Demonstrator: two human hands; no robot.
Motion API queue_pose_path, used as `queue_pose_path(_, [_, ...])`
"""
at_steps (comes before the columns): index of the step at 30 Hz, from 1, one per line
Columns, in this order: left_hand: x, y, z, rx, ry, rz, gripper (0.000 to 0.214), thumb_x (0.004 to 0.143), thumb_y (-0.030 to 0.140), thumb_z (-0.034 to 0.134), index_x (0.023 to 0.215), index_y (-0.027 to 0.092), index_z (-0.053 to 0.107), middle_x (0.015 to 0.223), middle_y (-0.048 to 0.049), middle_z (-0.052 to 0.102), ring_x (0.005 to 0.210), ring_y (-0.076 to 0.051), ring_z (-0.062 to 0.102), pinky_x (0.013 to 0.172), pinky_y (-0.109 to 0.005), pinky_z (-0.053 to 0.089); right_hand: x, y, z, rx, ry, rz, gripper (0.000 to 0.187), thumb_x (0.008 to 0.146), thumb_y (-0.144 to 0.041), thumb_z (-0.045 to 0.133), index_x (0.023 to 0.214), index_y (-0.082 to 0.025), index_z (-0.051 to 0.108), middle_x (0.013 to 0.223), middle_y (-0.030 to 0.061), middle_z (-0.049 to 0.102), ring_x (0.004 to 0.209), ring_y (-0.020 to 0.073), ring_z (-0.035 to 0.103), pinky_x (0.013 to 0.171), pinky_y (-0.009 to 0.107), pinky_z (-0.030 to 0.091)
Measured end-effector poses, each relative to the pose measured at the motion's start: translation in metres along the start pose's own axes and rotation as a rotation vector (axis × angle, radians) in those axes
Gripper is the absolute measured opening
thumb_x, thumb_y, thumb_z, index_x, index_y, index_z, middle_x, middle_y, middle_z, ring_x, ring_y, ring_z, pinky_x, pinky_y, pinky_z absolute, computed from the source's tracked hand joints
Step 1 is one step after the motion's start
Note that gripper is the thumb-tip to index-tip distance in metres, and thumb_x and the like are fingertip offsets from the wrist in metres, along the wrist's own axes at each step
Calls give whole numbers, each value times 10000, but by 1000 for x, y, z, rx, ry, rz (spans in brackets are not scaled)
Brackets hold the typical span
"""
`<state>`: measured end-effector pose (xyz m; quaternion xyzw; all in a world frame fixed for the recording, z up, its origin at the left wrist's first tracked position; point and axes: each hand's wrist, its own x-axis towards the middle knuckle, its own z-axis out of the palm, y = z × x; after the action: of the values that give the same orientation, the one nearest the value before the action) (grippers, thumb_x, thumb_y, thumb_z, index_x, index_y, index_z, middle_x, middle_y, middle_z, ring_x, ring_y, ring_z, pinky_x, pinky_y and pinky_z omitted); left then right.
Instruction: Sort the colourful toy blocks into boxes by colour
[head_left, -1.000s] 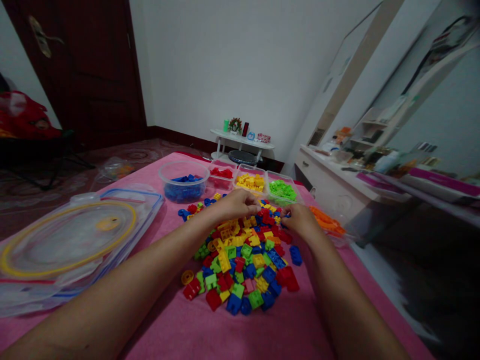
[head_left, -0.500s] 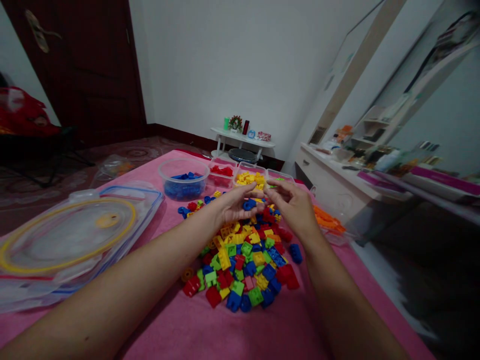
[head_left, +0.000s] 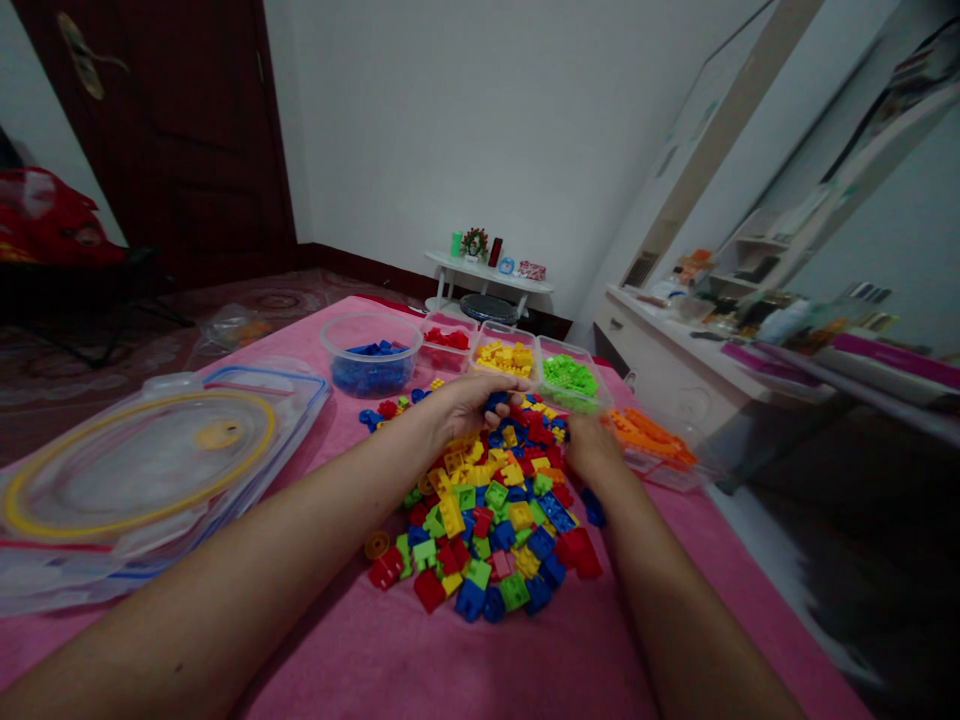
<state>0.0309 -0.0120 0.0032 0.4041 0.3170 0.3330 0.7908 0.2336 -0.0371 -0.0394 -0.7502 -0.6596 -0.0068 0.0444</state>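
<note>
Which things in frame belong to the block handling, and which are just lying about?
In play:
block pile
blue piece, in the left hand
right hand, at the pile
tubs of sorted colours, probably

Lying about, I'd judge:
lids, off to the left
side table
dresser

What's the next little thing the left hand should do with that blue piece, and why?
Maybe the left hand should drop its blue piece into the round tub, because the bricks I see there are all blue, while the box beside it shows red ones.
</note>
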Motion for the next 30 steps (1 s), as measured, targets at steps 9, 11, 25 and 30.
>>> queue_pose_path(9, [-2,-7,-12,1239,295,429,204,509,319,780,531,182,630,510,7,553,520,-109,475,482,-201,289,-3,-12,-31,-35,78,18,232,685,-233,591,889,-169,680,864,120,674,824,250,624,644,301,422])
queue_pose_path(11, [-6,-6,-13,1397,260,345,212,517,366,773,557,193,656,512,8,570,515,-112,493,493,-209,298,-5,-21,-38,53,130,-82,240,690,-233,586,913,-188,664,843,76,676,787,211,614,626,271,403])
queue_pose_path(25, [-9,8,-23,1600,0,238,321,590,457,710,747,178,724,705,-21,683,595,-120,551,513,-214,327,-11,-40,-13,0,69,-398,260,741,-204,550,989,-225,625,959,62,667,910,218,585,706,276,375])
queue_pose_path(30, [-15,15,-20,1570,-95,118,222,596,355,727,711,165,712,676,-16,682,574,-106,538,513,-200,324,-12,-41,-11,63,80,-460,399,742,-185,548,1133,-256,584,1090,47,653,989,219,584,773,280,393])
